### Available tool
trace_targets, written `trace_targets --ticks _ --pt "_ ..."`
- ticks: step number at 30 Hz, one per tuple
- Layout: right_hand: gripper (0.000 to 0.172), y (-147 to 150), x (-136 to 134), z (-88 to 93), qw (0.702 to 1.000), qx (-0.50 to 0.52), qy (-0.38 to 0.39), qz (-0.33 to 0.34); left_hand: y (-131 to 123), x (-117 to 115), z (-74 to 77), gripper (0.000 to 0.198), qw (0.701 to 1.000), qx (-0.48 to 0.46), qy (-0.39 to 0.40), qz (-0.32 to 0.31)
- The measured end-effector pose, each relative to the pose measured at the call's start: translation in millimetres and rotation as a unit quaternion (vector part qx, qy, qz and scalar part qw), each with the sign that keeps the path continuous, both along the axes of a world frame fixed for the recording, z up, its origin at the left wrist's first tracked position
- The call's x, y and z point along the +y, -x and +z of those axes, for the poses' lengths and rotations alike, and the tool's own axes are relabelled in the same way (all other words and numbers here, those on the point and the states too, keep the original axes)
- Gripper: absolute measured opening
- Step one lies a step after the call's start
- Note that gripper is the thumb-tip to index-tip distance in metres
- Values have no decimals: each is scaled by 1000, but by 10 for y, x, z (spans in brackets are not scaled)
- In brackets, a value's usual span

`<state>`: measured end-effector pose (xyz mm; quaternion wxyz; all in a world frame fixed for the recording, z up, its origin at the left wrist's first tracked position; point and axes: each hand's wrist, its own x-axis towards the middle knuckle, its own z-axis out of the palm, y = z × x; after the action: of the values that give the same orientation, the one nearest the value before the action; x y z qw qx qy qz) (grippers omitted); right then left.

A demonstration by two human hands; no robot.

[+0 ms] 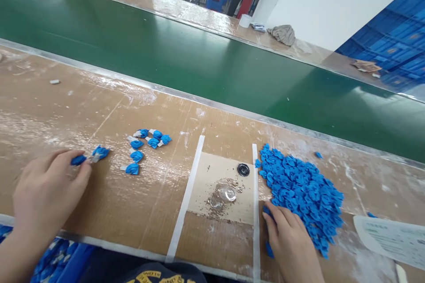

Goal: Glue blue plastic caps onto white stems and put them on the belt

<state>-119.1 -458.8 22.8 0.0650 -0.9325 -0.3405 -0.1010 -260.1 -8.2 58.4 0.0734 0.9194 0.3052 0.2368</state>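
Left hand (49, 194): partly closed, with a blue piece (78, 160) pinched at the fingertips. A white strip (95, 157) is seen running from it to a second blue piece (101, 152), the long axis lying nearly level across the view and rising slightly away from the hand. The pieces are small, crumpled and rubbery in look. Seven similar tagged pieces (142, 150) are set on the desk (66, 110) just beyond, well apart from a heaped pile of blue pieces (302, 194). Right hand (292, 239): fingers curved and spread against the pile's near edge; whether a piece is held cannot be told.
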Motion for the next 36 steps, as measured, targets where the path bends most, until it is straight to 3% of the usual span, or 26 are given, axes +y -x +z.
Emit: trace_targets --ticks 3,5,11,13,15,17,20,24,30,36 --pt "44 -41 32 -15 999 2 -38 -4 3 -7 69 23 993 66 -100 -10" --pt "44 -49 72 -23 995 14 -90 -35 -10 -84 104 24 988 82 -114 -58" --pt "42 -117 137 -60 942 197 -222 -156 -86 -227 -36 23 959 66 -14 -275" --pt "44 -153 132 -51 922 227 -248 -191 -105 -230 -96 24 952 89 13 -292" --pt "43 -172 125 -7 923 211 -256 -195 -110 -229 -141 24 953 94 26 -287" --pt "37 -174 118 59 942 162 -243 -162 -107 -234 -180 24 955 85 35 -282" --pt "27 -169 97 130 976 84 -194 -55 -115 -282 -229 25 957 56 57 -278" --pt "25 -188 48 93 990 28 -116 73 -191 -479 -216 24 946 34 117 -302" --pt "33 -239 2 1 990 -29 -37 133 -303 -892 -117 17 911 11 203 -358" --pt "30 -297 80 114 982 -56 -29 179 -342 -1115 -23 15 865 38 309 -395"
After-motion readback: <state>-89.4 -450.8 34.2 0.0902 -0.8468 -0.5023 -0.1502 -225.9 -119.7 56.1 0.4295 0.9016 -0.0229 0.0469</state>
